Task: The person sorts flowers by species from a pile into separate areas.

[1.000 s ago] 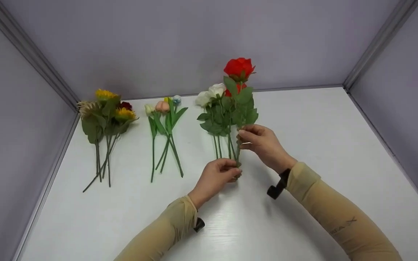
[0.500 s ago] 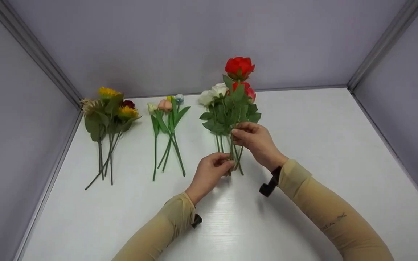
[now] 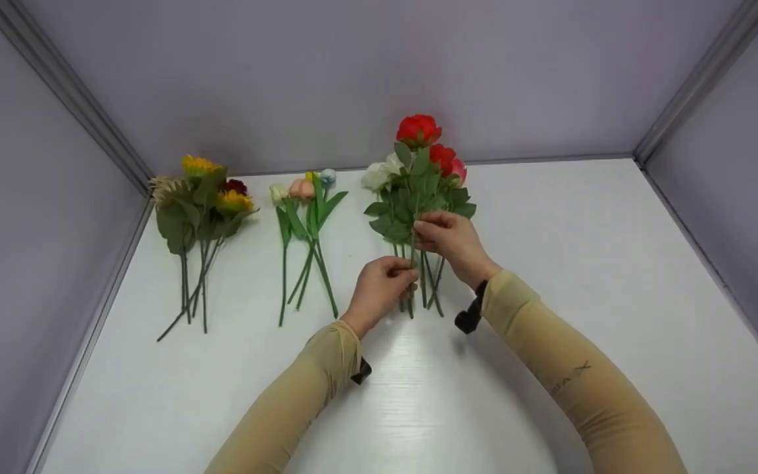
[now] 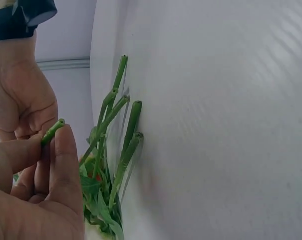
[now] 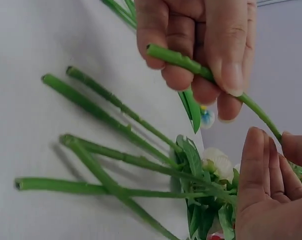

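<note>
Both hands pinch the green stem of one red rose (image 3: pixel 419 130), whose bloom points toward the back wall. My left hand (image 3: pixel 380 289) grips the stem low down, near its cut end (image 4: pixel 55 131). Higher up, just under the leaves, my right hand (image 3: pixel 456 242) holds it between thumb and fingers. Beneath and around this rose lies a bunch with white roses (image 3: pixel 378 176), another red rose (image 3: pixel 443 159) and a pink bloom (image 3: pixel 459 171). Several stems (image 5: pixel 91 105) of that bunch show on the table in the right wrist view, some crossing.
To the left lie several tulips (image 3: pixel 302 189) with crossed stems. Farther left is a bunch with sunflowers (image 3: pixel 234 201), a beige bloom (image 3: pixel 167 189) and a dark red one (image 3: pixel 235 186). Grey panels (image 3: pixel 379 72) enclose the white table (image 3: pixel 583 263) at the back and sides.
Both hands have shifted left and slightly toward the back, carrying the red rose over the bunch. The other red and pink blooms are now more exposed. The flowers at left stay put.
</note>
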The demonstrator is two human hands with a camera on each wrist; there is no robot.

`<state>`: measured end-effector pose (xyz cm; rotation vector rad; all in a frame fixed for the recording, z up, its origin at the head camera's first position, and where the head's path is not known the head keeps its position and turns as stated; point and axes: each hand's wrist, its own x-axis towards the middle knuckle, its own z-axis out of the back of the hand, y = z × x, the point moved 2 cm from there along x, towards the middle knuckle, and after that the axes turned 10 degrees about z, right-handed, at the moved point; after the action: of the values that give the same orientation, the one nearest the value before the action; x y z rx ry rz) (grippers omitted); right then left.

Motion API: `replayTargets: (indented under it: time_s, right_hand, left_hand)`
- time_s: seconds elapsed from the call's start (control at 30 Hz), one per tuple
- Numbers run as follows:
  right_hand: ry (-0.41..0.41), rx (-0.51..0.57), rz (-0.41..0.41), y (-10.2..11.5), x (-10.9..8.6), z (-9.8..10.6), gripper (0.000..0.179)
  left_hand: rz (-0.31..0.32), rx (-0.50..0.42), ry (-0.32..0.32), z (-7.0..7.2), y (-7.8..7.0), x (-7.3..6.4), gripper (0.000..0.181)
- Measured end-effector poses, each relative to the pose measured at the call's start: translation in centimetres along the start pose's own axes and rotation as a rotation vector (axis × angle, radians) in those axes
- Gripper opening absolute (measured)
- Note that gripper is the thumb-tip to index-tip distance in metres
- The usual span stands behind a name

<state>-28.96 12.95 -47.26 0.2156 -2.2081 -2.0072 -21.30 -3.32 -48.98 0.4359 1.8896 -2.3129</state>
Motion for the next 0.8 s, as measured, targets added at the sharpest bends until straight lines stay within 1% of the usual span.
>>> replayTargets:
  time_s: [0.13, 0.23, 0.33, 0.4, 0.6, 0.8]
  right_hand:
    - [0.0, -0.132, 0.035, -0.5, -0.4, 1.0, 0.037]
    - [-0.015, -0.174, 0.069, -0.7, -0.9, 1.8, 0.034]
    - [-0.033, -0.174, 0.082, -0.9, -1.2, 2.5, 0.03]
    - [-0.046, -0.165, 0.087, -0.9, -1.3, 2.8, 0.029]
    - [-0.062, -0.132, 0.079, -1.1, -1.6, 3.6, 0.03]
    - [-0.069, -0.121, 0.063, -1.5, -1.8, 4.2, 0.032]
  left_hand:
    - [0.031, 0.0, -0.008, 0.0, 0.6, 0.9, 0.025]
    - [0.063, 0.039, -0.017, 0.2, 0.9, 1.4, 0.026]
    - [0.096, 0.102, -0.031, 0.4, 1.1, 1.7, 0.025]
    - [0.101, 0.157, -0.045, 0.5, 1.2, 2.0, 0.024]
    - [0.075, 0.292, -0.088, 0.8, 1.2, 2.3, 0.02]
    - [0.054, 0.353, -0.097, 0.7, 1.4, 2.4, 0.026]
